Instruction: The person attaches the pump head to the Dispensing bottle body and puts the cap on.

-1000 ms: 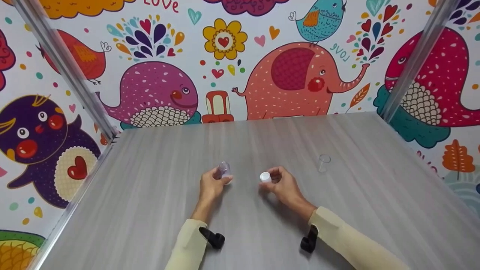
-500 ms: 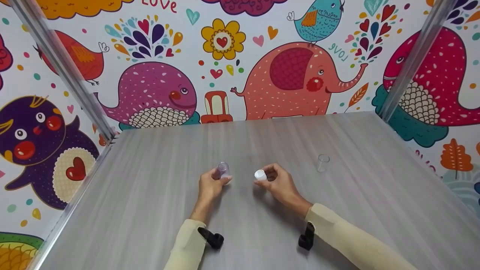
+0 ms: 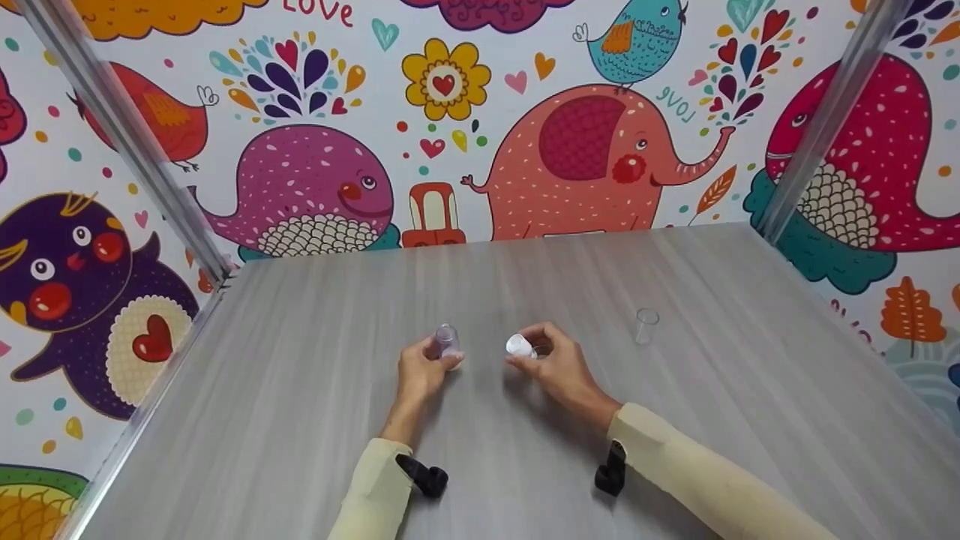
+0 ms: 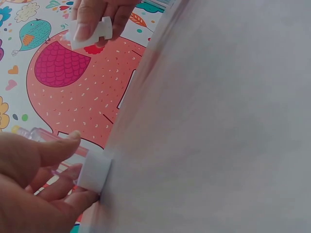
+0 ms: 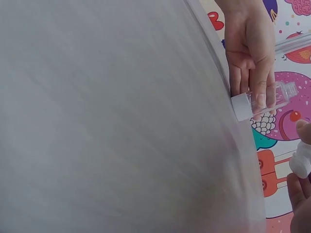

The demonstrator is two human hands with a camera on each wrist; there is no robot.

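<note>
My left hand [image 3: 421,371] grips a small clear bottle [image 3: 448,341] upright between thumb and fingers. Its white base [image 4: 95,170] is down at the table top, and its bare threaded neck [image 5: 290,90] shows in the right wrist view. To the right, a short distance away, my right hand [image 3: 561,364] pinches a white pump or spray head [image 3: 519,346], tilted and held above the table. The left wrist view shows this white head [image 4: 92,36] with thumb and fingers around it. Bottle and white head are apart.
A clear, open-topped cylinder [image 3: 646,327], like a bottle's overcap, stands on the wood-grain table [image 3: 315,345] beyond my right hand. Printed cartoon panels [image 3: 442,135] rise behind and beside the table, with metal posts [image 3: 814,120] at its far corners.
My right hand has shifted slightly left and away from me, and the white head in it has tilted. The left hand holds the bottle in nearly the same place.
</note>
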